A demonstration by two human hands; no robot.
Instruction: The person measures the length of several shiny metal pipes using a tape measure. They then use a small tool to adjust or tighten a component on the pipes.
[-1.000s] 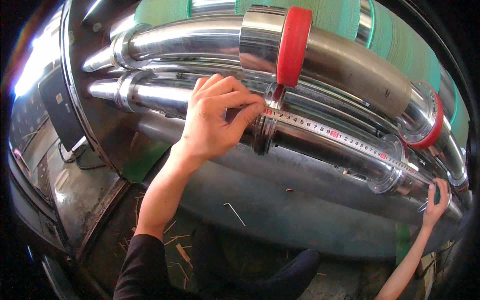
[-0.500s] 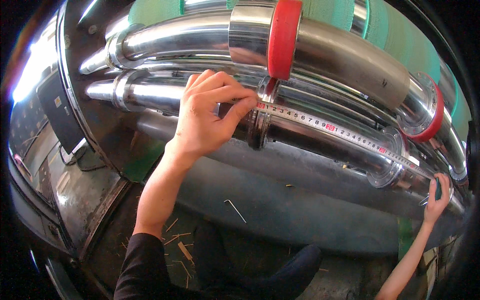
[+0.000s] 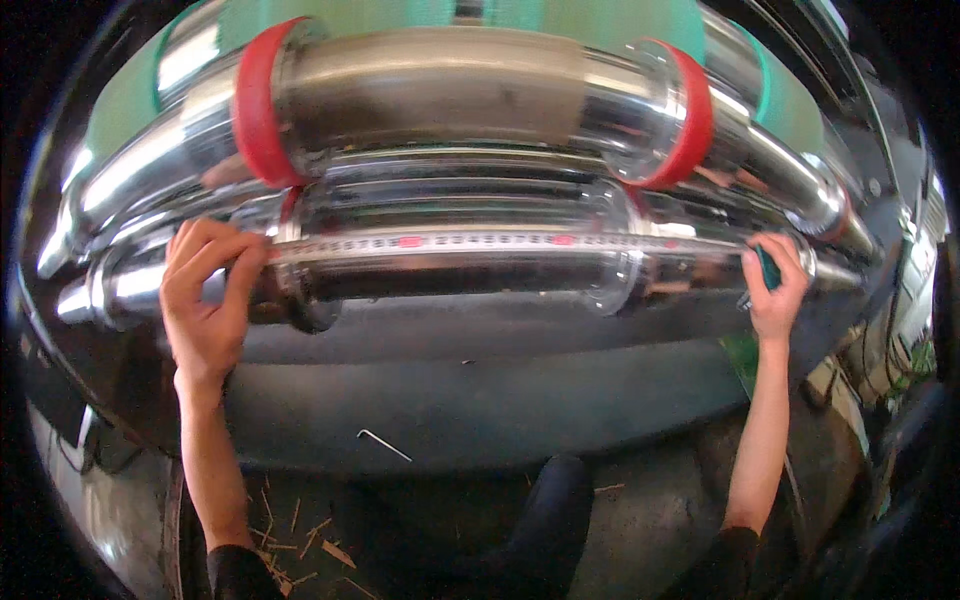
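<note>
A white tape measure blade (image 3: 480, 241) with red marks stretches along a shiny metal shaft (image 3: 460, 275), between my two hands. At its left end, my left hand (image 3: 208, 295) pinches the blade between thumb and fingers, beside a collar (image 3: 316, 300) on the shaft. The dark green tape measure case (image 3: 768, 270) is gripped in my right hand (image 3: 780, 295), close to the shaft's right end. Another collar (image 3: 618, 275) stands between the hands, behind the blade. Motion blur hides the finer marks.
Above the shaft runs a thicker metal roller (image 3: 435, 88) with a red ring (image 3: 258, 105) and a second red ring (image 3: 692, 115). Green rolls (image 3: 600, 22) lie behind. A hex key (image 3: 385, 445) rests on the dark surface below. Wood splinters (image 3: 337, 552) litter the floor.
My view has swung to the right, so the shaft now lies nearly level across the picture and both hands appear farther left. Both still hold the stretched tape.
</note>
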